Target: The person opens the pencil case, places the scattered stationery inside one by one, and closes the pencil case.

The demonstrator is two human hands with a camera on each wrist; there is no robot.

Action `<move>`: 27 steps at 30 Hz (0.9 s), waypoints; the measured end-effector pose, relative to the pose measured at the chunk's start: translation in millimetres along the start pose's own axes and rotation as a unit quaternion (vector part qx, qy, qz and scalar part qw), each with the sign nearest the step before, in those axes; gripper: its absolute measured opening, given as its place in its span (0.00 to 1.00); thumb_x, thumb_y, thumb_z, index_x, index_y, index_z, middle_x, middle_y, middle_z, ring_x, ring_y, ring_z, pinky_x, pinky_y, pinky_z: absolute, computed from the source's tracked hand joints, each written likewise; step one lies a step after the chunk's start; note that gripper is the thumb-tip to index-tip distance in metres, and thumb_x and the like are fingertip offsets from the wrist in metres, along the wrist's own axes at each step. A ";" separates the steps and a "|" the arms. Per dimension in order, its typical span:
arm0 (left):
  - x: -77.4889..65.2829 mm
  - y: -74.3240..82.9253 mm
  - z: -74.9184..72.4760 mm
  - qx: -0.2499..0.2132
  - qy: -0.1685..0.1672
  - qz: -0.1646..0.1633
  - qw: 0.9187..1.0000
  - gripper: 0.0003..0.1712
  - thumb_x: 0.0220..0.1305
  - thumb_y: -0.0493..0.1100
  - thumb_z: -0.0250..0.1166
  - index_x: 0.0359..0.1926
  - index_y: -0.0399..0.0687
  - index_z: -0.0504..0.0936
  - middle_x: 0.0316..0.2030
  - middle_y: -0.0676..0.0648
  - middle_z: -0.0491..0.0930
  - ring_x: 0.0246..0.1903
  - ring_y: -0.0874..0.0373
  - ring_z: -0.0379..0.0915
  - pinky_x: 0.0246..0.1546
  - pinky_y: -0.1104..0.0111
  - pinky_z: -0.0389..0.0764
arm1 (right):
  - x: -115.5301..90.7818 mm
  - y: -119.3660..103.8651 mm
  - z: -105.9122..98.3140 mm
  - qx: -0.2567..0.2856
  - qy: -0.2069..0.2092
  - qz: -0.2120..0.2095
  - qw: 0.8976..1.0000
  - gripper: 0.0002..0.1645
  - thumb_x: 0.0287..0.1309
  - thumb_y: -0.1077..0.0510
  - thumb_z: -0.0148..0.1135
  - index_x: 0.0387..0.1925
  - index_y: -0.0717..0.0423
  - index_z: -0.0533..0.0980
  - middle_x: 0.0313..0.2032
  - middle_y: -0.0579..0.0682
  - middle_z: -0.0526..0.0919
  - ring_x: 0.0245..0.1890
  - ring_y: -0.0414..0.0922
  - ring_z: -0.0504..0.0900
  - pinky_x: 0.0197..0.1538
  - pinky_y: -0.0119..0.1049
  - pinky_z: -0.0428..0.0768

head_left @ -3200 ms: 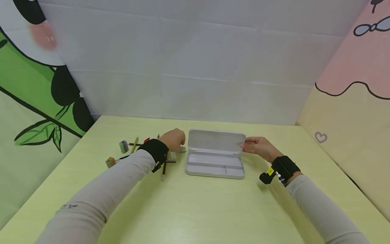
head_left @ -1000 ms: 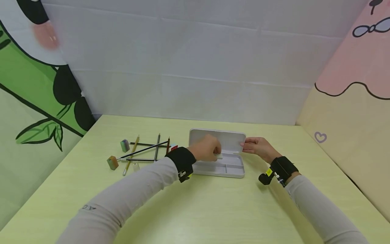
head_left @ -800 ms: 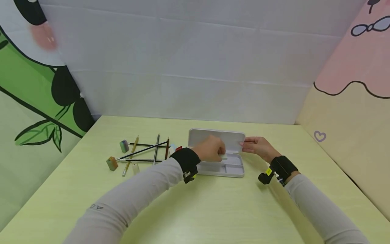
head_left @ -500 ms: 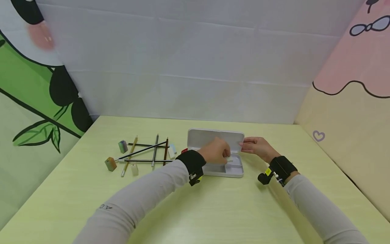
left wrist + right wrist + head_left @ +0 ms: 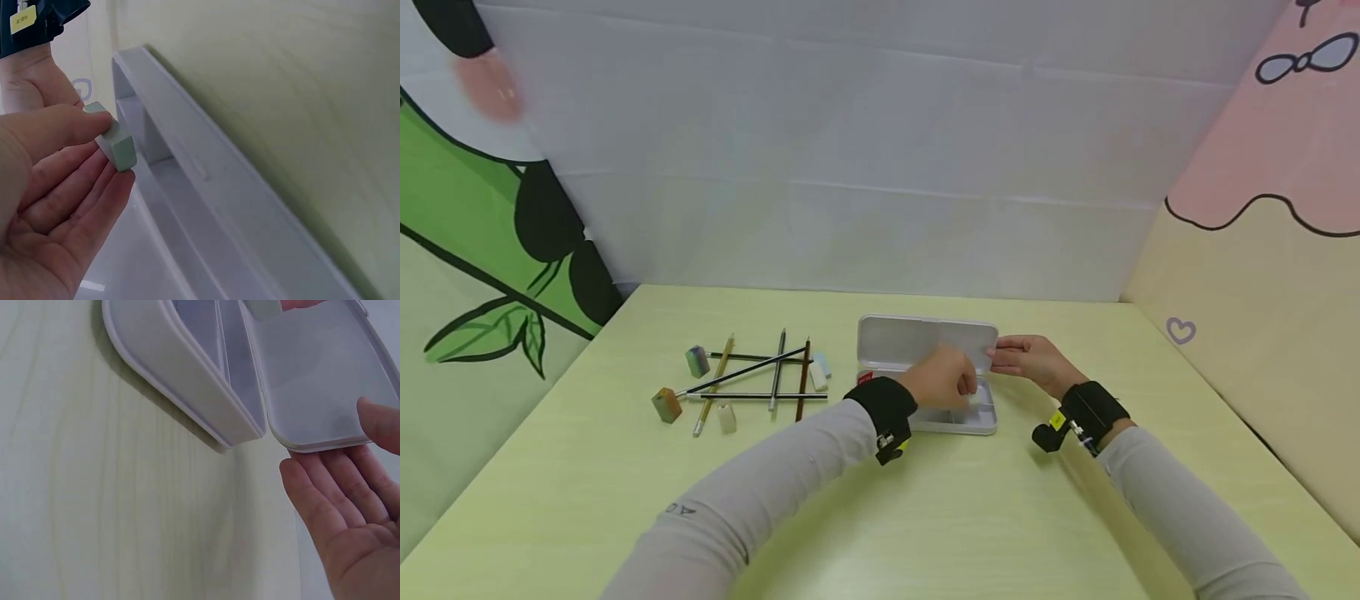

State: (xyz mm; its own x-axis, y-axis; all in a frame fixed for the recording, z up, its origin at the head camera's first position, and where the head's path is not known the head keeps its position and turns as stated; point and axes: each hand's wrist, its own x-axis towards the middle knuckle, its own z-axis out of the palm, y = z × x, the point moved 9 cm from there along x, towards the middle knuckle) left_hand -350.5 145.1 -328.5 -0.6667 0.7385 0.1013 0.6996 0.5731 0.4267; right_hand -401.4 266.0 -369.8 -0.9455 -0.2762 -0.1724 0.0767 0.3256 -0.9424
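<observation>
A pale green block eraser (image 5: 119, 142) is pinched between the thumb and fingers of my left hand (image 5: 942, 379). That hand is over the right part of an opened white pencil case (image 5: 988, 421), whose tray has compartments. In the head view the hand covers much of the tray and the eraser barely shows. My right hand (image 5: 1033, 363) holds the right edge of the raised lid (image 5: 325, 381), thumb on the inner face and fingers behind. In the right wrist view the eraser's end (image 5: 265, 307) shows at the top.
Left of the case several pencils (image 5: 745, 372) lie crossed. Around them are a purple-green block (image 5: 697, 361), an orange-green block (image 5: 666, 405), a small white eraser (image 5: 727, 418) and a white-and-blue eraser (image 5: 818, 375). A white backdrop (image 5: 850, 167) stands behind the table.
My left hand went from the loose items to the case with the eraser, then shifted right over the tray. The right hand has stayed at the lid.
</observation>
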 end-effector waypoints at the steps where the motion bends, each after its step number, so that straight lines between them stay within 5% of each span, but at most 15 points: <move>1: 0.0 0.0 1.8 -0.002 -0.001 -0.001 1.000 0.07 0.50 0.32 0.69 0.34 0.40 0.88 0.33 0.46 0.87 0.34 0.59 0.83 0.34 0.79 0.78 | 0.2 0.2 0.1 -0.002 -0.001 0.000 1.000 0.34 0.66 0.57 0.57 0.65 0.73 0.62 0.54 0.55 0.79 0.41 0.32 0.84 0.59 0.40 0.77; 11: 1.2 1.3 11.1 0.009 -0.017 -0.005 1.000 0.09 0.52 0.33 0.69 0.37 0.41 0.87 0.36 0.47 0.87 0.38 0.59 0.83 0.38 0.77 0.80 | 0.8 -0.1 0.8 0.001 -0.008 -0.004 1.000 0.34 0.65 0.57 0.58 0.65 0.74 0.61 0.52 0.53 0.81 0.41 0.32 0.84 0.60 0.41 0.77; 19: -2.9 8.3 11.2 0.071 -0.007 0.025 0.997 0.06 0.51 0.32 0.68 0.33 0.42 0.87 0.32 0.48 0.86 0.30 0.63 0.75 0.33 0.77 0.74 | 3.0 4.7 -0.1 0.005 -0.002 0.014 1.000 0.35 0.66 0.57 0.56 0.67 0.73 0.59 0.64 0.70 0.67 0.40 0.30 0.84 0.60 0.40 0.76; 27: -5.1 14.2 11.8 0.120 -0.004 0.023 0.992 0.03 0.51 0.32 0.67 0.25 0.42 0.85 0.19 0.55 0.71 0.22 0.65 0.59 0.24 0.78 0.60 | 3.2 6.2 0.4 0.009 -0.004 0.004 1.000 0.34 0.66 0.58 0.57 0.65 0.74 0.61 0.53 0.55 0.79 0.40 0.32 0.84 0.58 0.37 0.79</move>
State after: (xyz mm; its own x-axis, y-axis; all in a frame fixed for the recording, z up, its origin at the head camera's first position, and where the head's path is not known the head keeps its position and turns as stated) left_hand -334.1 153.7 -333.6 -0.6309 0.7683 0.1081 0.7713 0.6059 0.1950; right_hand -403.9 266.8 -376.3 -0.9424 -0.2803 -0.1827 0.0909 0.3111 -0.9460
